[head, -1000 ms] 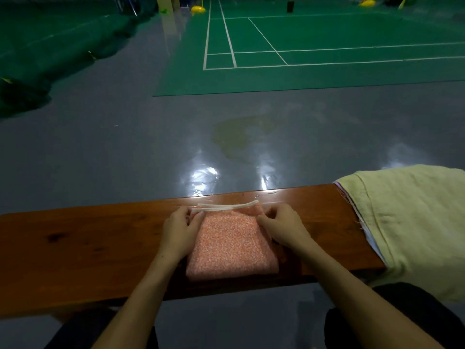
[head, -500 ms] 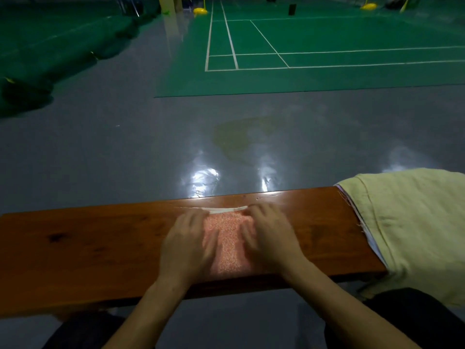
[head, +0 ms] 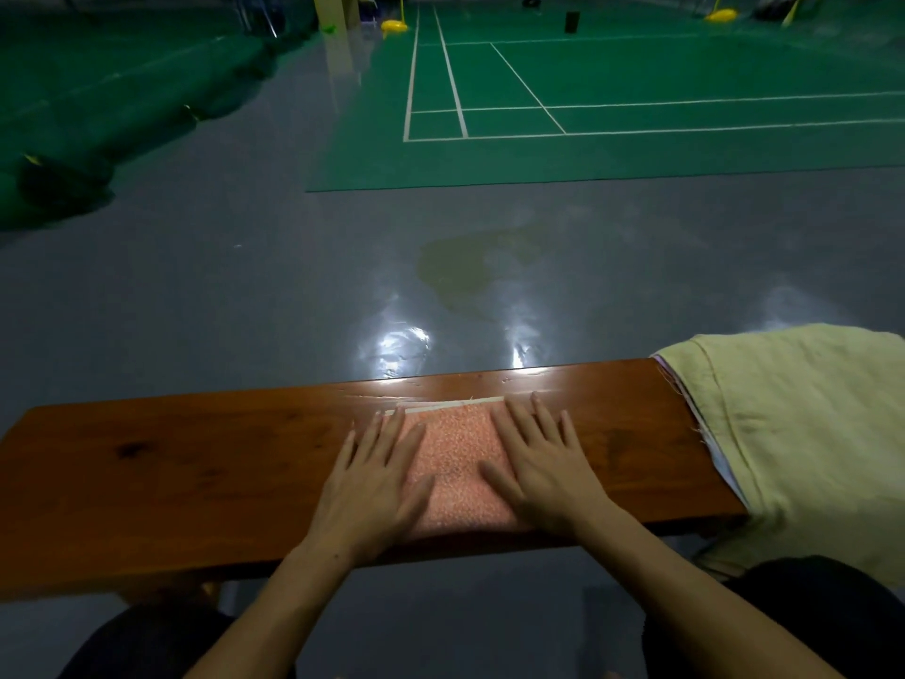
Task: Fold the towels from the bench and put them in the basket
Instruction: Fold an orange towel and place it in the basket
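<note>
Flattening is in hand: folded pink towel (head: 455, 463) is pressed onto wooden bench (head: 196, 458) by left hand (head: 374, 477) and right hand (head: 538, 463), fingers spread flat; lifting toward an unseen basket is judged next.

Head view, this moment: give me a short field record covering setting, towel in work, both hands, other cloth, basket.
setting: wooden bench on a grey floor, green court beyond
towel in work: folded pink towel lying on the bench
left hand: flat, fingers straight, pressing the towel's left side
right hand: flat, pressing its right side
other cloth: yellow-green towel draped over the bench's right end
basket: not in view
</note>
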Action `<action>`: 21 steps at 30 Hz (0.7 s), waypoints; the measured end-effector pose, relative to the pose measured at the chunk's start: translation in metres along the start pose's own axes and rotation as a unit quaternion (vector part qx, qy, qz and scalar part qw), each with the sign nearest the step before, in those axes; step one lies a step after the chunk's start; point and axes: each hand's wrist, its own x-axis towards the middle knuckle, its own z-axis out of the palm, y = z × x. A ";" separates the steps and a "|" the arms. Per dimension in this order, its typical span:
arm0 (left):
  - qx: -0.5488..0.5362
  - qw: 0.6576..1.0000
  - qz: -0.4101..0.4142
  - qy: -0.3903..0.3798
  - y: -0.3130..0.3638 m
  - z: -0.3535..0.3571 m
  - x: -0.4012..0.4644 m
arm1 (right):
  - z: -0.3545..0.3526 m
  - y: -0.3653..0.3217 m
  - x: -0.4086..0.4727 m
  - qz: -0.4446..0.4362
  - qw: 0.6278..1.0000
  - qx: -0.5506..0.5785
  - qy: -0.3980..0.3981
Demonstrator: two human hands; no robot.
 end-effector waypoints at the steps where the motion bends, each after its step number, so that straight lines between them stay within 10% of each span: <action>1: -0.007 1.000 -0.001 0.017 -0.004 -0.002 -0.003 | -0.004 0.002 -0.002 0.008 1.000 0.002 0.017; 6: -0.136 0.975 0.083 0.153 -0.016 -0.020 -0.032 | -0.024 0.000 -0.032 -0.096 0.977 0.109 0.156; 12: -0.091 0.983 0.147 0.061 -0.013 -0.010 -0.041 | -0.018 -0.002 -0.053 -0.149 0.987 0.052 0.011; 21: -0.089 0.985 0.142 0.043 -0.022 -0.019 -0.020 | -0.023 0.003 -0.030 -0.146 0.988 0.037 0.027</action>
